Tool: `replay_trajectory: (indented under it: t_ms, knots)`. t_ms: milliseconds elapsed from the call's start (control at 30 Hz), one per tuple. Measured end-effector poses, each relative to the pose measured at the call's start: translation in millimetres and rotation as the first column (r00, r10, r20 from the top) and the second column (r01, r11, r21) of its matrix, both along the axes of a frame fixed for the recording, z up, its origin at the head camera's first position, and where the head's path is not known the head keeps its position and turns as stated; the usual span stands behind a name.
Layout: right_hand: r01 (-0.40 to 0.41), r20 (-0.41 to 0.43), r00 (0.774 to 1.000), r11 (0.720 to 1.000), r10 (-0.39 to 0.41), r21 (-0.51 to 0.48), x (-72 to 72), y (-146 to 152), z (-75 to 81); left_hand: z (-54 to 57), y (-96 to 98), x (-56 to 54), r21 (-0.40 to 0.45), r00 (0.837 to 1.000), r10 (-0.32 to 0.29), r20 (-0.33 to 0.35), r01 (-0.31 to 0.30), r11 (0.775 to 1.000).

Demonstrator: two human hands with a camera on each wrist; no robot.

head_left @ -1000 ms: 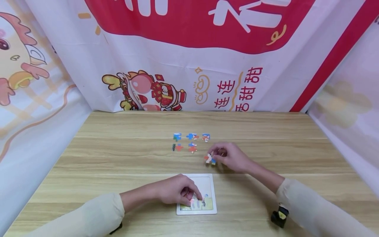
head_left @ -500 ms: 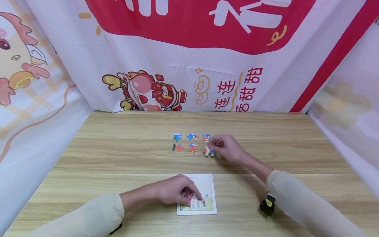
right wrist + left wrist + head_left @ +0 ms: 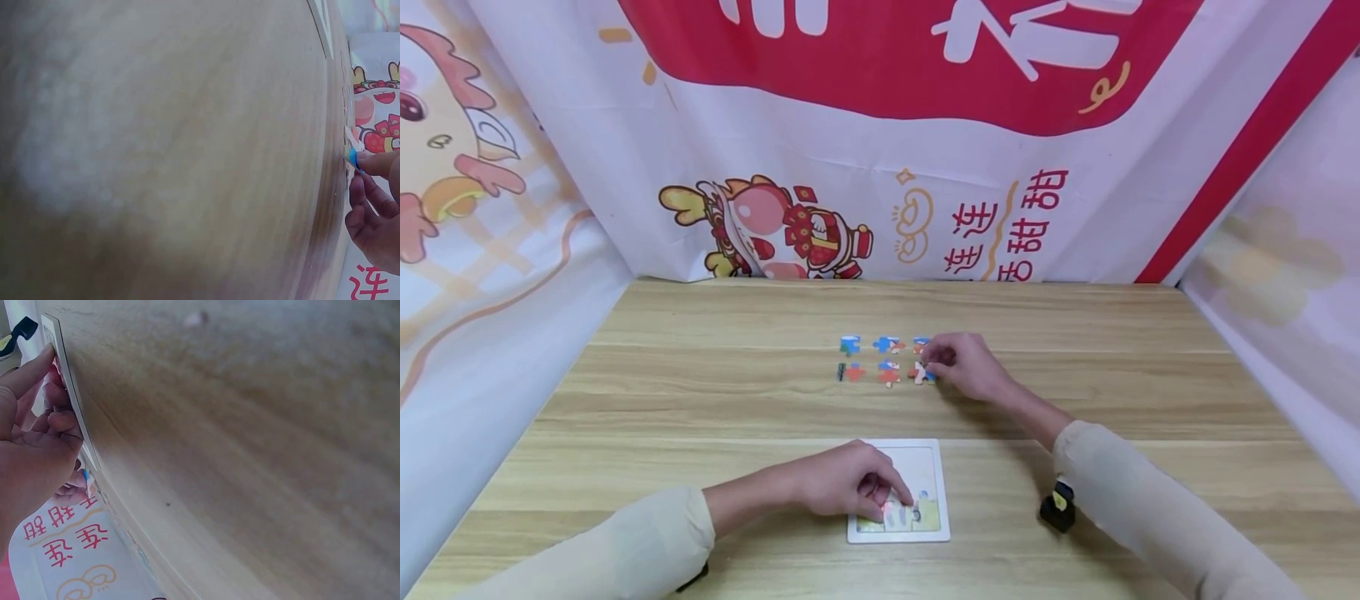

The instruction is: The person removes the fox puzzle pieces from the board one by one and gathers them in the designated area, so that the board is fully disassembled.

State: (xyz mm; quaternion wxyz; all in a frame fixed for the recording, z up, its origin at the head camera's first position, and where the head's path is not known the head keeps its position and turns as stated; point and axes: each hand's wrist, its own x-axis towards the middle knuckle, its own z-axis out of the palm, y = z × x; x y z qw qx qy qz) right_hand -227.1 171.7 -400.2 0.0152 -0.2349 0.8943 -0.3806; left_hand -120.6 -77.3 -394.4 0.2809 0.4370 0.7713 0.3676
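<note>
My right hand pinches a white, red and blue jigsaw piece between thumb and fingertips, close over the table at the right end of the rows. The piece's blue corner shows at the fingers in the right wrist view. My left hand rests on the white puzzle tray, thumb and forefinger touching pale yellow-green pieces fitted along its near side. The left hand hides part of the tray, whose far half shows bare white.
Several loose jigsaw pieces lie in two rows beyond the tray, among them a blue one, a green and red one, and a red and blue one. The wooden table ends at a printed cloth.
My right hand has moved away from me and slightly left with the jigsaw piece, bringing it to the right end of the nearer row. The left hand has stayed on the tray.
</note>
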Motion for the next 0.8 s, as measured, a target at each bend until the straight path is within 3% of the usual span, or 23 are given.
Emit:
replay_trajectory:
  t_ms: [600, 800]
  knots:
    - [0.013, -0.005, 1.0, 0.995, -0.012, 0.1, -5.8, -2.9, -3.7, 1.4, 0.3, 0.6, 0.001, 1.0, -0.007, -0.011, 0.007, 1.0]
    - [0.021, -0.049, 0.999, 0.992, -0.015, 0.125, -6.8, -3.9, -4.2, 1.6, 0.2, 0.4, 0.002, 1.0, -0.009, -0.014, 0.009, 1.0]
